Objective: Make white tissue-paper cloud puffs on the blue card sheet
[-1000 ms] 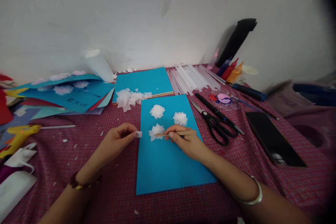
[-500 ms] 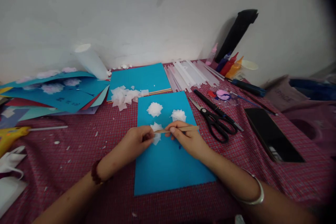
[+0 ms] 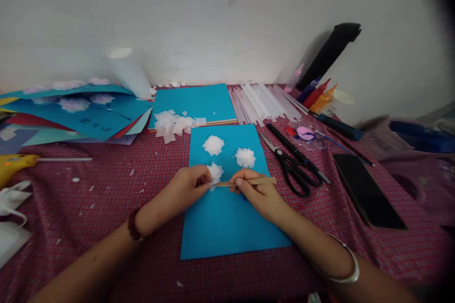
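Observation:
My right hand [image 3: 256, 192] grips a slim wooden stick [image 3: 263, 181] whose thin end points left. Close to that end, my left hand [image 3: 192, 183] pinches a small piece of white tissue paper [image 3: 212, 188], mostly covered by the fingers. Both hands are over a blue sheet of card [image 3: 227, 227]. A partly hidden tissue-paper tuft [image 3: 215, 171] sits against the left fingertips. Two fuller white tufts are on the card, an upper-left one [image 3: 213, 145] and a right one [image 3: 245, 157].
Black-handled scissors [image 3: 293, 170], a black pen-like tool [image 3: 289, 139] and a phone [image 3: 366, 189] lie right. Behind are loose tissue pieces [image 3: 170, 125], a blue card stack [image 3: 195, 99] and translucent sticks [image 3: 261, 102]. A yellow glue gun [image 3: 16, 165] lies left.
The stick's thin end and the pinched tissue have come down to the lower edge of the third tuft. The view has shifted slightly.

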`<action>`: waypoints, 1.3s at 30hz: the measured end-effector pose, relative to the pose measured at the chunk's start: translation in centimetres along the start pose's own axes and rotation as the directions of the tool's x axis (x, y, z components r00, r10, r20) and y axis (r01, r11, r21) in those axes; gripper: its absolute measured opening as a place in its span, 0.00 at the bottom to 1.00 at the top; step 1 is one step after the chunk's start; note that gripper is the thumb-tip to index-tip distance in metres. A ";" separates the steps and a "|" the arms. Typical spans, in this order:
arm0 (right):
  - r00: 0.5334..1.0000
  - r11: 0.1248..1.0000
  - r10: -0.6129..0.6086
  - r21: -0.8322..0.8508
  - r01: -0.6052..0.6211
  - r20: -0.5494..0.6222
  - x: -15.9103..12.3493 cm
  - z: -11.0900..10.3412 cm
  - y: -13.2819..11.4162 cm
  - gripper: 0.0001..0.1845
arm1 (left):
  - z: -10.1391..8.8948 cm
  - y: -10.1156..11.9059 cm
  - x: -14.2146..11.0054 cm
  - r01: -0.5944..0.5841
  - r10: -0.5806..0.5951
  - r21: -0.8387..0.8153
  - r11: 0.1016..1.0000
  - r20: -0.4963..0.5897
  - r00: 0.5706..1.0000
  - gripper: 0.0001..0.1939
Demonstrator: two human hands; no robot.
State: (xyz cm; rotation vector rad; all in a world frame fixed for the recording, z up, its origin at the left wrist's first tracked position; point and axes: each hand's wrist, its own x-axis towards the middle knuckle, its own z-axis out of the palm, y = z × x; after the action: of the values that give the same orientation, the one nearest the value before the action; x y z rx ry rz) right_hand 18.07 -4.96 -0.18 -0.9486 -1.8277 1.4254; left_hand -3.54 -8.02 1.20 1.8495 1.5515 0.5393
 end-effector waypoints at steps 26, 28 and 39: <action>0.990 0.993 0.044 0.117 -0.028 -0.137 -0.1 0.1 0.2 0.12 | -0.5 -1.8 0.1 -0.001 -0.003 -0.027 1.000 -0.172 0.985 0.08; 0.980 0.972 0.082 0.232 -0.038 -0.181 0.0 -0.1 0.3 0.13 | -0.3 -1.9 0.0 0.013 -0.022 -0.055 0.998 -0.174 0.984 0.08; 0.966 0.916 0.199 0.381 -0.124 -0.164 0.6 -0.3 0.1 0.18 | -6.9 -2.8 4.8 0.091 -0.017 0.206 0.974 -0.336 0.942 0.14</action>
State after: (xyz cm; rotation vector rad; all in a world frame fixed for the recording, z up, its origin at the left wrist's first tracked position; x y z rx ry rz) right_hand 17.98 -4.30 -0.24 -1.0216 -1.2987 1.6361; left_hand -9.17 -1.64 3.55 1.9449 1.9470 0.7089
